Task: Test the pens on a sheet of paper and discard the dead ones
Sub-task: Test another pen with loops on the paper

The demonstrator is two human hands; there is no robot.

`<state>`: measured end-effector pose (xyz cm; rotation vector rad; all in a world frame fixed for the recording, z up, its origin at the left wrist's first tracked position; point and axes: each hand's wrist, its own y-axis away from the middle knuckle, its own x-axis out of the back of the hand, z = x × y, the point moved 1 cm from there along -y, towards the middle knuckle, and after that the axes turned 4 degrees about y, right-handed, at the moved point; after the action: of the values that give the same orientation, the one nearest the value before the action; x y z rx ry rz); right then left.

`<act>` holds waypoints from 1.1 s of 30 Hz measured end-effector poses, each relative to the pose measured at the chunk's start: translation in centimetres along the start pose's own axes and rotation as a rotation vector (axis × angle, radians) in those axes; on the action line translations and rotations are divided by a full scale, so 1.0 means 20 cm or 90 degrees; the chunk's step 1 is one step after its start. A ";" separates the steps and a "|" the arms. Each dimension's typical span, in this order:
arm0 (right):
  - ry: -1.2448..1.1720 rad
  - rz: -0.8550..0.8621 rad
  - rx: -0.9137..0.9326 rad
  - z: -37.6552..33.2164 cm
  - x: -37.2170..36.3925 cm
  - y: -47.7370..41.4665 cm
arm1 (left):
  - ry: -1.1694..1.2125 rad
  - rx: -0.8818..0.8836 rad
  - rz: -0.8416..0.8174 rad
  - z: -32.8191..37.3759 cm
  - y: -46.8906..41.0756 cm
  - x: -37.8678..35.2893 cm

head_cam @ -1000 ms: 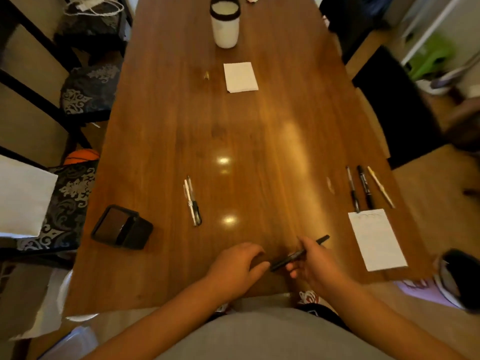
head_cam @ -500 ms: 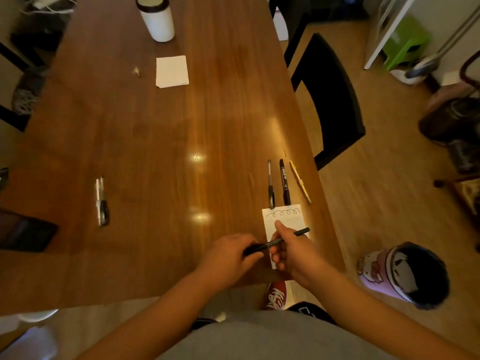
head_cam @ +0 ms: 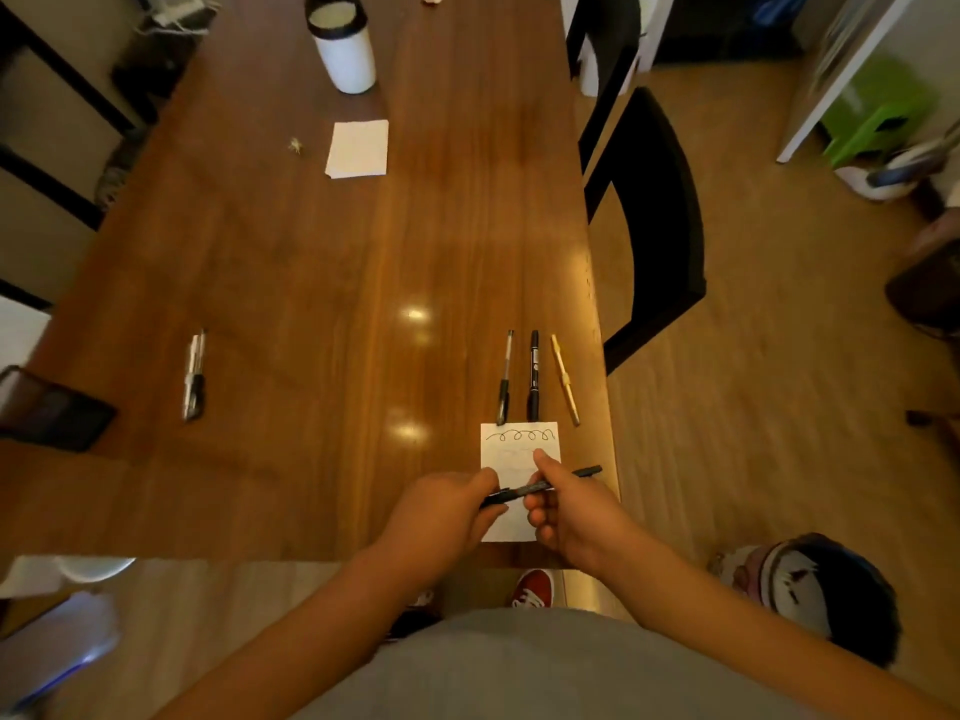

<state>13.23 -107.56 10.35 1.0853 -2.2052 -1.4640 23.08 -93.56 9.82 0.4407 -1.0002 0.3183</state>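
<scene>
Both hands hold one black pen (head_cam: 540, 486) level above a small white test sheet (head_cam: 519, 444) near the table's front right edge. My left hand (head_cam: 441, 517) grips its left end, and my right hand (head_cam: 571, 511) pinches its middle. The sheet carries a looped scribble along its top. Just beyond the sheet lie a grey pen (head_cam: 505, 379), a black marker (head_cam: 533, 376) and a gold pen (head_cam: 564, 379), side by side. Two more pens (head_cam: 193, 376) lie together at the left of the table.
A white cup (head_cam: 345, 46) and a blank paper (head_cam: 358, 148) sit far back on the wooden table (head_cam: 311, 262). A dark phone-like thing (head_cam: 49, 420) lies at the left edge. A black chair (head_cam: 649, 226) stands to the right, and a patterned bin (head_cam: 810, 589) on the floor.
The view has swung right, then a little back left. My hands carried the black pen rightward from bare table to above the test sheet, where they now hold it.
</scene>
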 end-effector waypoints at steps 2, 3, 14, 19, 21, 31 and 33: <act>0.014 -0.006 0.011 -0.03 0.01 0.00 | 0.018 0.005 -0.005 0.00 -0.01 0.01; 0.025 -0.010 0.020 -0.04 0.01 0.00 | 0.037 0.014 -0.011 0.00 -0.01 0.02; 0.059 -0.027 0.045 -0.07 -0.03 -0.02 | 0.389 0.108 -0.164 -0.03 -0.03 0.16; 0.049 -0.025 0.055 -0.08 -0.06 -0.03 | 0.533 0.152 -0.230 -0.07 -0.03 0.19; 0.048 -0.024 0.061 -0.10 -0.07 -0.03 | 0.569 0.159 -0.243 -0.08 -0.03 0.21; -0.168 0.100 0.024 -0.17 0.08 -0.05 | 0.154 0.049 -0.053 -0.26 -0.03 0.26; -0.196 0.122 0.035 -0.19 0.17 -0.05 | 0.119 0.066 -0.092 -0.34 -0.03 0.26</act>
<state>13.69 -112.73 10.70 0.6746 -2.4894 -1.5792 31.02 -90.34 11.07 0.5636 -0.7682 0.2770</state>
